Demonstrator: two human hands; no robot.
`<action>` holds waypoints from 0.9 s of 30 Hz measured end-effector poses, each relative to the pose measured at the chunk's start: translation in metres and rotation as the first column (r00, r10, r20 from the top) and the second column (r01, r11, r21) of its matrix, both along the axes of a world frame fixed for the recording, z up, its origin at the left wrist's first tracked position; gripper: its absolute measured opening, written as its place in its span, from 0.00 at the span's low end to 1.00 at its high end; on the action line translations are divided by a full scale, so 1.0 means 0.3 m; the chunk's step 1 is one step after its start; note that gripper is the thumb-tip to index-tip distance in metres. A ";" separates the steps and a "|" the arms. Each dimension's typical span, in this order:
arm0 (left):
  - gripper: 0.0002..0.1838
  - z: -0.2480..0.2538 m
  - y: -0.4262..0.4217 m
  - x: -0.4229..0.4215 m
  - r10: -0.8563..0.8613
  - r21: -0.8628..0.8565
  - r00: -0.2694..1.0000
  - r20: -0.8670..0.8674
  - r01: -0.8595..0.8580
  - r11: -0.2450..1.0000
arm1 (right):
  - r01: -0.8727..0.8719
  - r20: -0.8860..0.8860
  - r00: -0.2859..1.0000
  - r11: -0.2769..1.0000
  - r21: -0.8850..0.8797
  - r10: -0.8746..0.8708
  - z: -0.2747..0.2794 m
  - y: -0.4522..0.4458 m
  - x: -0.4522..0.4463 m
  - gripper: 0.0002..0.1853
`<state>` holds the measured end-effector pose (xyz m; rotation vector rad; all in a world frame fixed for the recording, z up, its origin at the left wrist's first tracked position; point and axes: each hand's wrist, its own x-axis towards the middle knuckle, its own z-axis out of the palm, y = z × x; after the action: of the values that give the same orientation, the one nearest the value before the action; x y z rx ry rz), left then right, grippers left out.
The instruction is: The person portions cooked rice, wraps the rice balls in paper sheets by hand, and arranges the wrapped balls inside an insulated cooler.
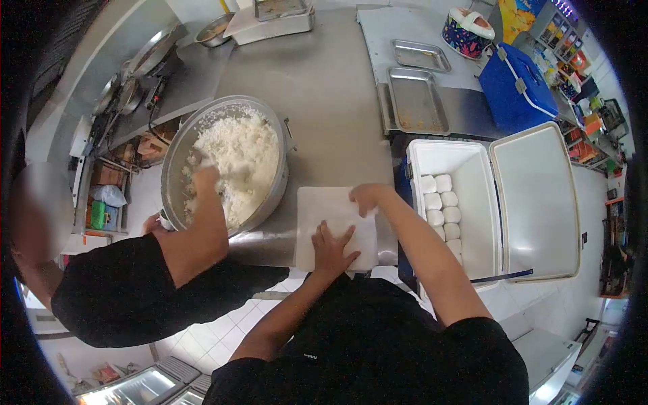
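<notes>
**Finding: sheets at the table's near edge, grip only partly verified**

Clock positions are read from the white sheets [320, 209], which lie flat on the steel table [324, 128] with their six-o'clock side at its near edge. In my judgement, an uneven pull could slide them off there. The open cool box [476, 233] stands at three o'clock; a swinging right elbow could knock it. The large pot [280, 185] is at ten o'clock, heaped with what looks like rice [250, 152]; a careless stir by the co-worker's hand [206, 177] could scatter grains onto the sheets.

The left hand [330, 251] is spread, palm down, on the sheets; pressing unevenly could crease them. The right hand [368, 197] bends its fingers at the one-o'clock corner; whether it pinches a sheet, I cannot tell.

Not verified: the cool box's near end, behind the right forearm; the lowest white packs [451, 214]; the co-worker's fingertips, blurred in the pot; the number of sheets.
</notes>
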<state>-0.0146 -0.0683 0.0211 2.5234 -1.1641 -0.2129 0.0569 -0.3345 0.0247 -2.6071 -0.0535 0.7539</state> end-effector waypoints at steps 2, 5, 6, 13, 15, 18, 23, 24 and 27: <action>0.42 0.025 -0.001 -0.009 -0.004 0.035 0.999 0.036 0.003 0.999 | -0.252 -0.195 0.956 0.952 -0.172 0.217 0.009 0.074 -0.010 0.14; 0.42 -0.017 -0.006 -0.004 -0.016 0.110 0.993 -0.113 0.028 0.994 | -0.009 0.342 0.936 0.976 -0.220 0.086 0.094 0.220 -0.126 0.11; 0.40 -0.035 -0.007 -0.010 0.012 0.097 1.000 -0.022 -0.010 0.995 | -0.034 0.468 0.876 0.982 -0.184 0.119 0.075 0.245 -0.163 0.10; 0.36 -0.139 0.007 0.007 0.045 0.232 0.966 -0.253 0.016 0.973 | -0.037 0.707 0.704 0.997 -0.066 0.073 -0.057 0.390 -0.338 0.16; 0.40 -0.106 0.088 0.064 -0.069 0.175 0.958 -0.277 0.121 0.977 | 0.020 0.649 0.761 1.000 -0.016 -0.005 -0.012 0.391 -0.345 0.19; 0.47 -0.048 0.232 0.167 -0.055 0.008 0.993 -0.109 0.056 0.998 | 0.097 0.543 0.837 0.995 -0.027 -0.067 0.135 0.392 -0.353 0.26; 0.49 -0.054 0.240 0.138 0.094 -0.310 0.962 0.255 -0.011 0.951 | 0.149 0.663 0.747 0.984 -0.099 -0.047 0.033 0.460 -0.488 0.38; 0.46 -0.030 0.221 0.119 -0.032 -0.318 0.945 0.325 0.141 0.938 | 0.153 0.668 0.743 0.982 -0.109 -0.042 0.016 0.472 -0.519 0.39; 0.34 -0.129 0.201 0.097 -0.197 -0.043 0.915 0.353 0.226 0.973 | 0.188 0.699 0.715 0.970 -0.156 -0.026 -0.030 0.467 -0.576 0.37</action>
<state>0.0146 -0.0081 -0.0177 2.4205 -1.5483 0.2363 -0.1159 -0.1945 0.0157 -2.9193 -0.0383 -0.3276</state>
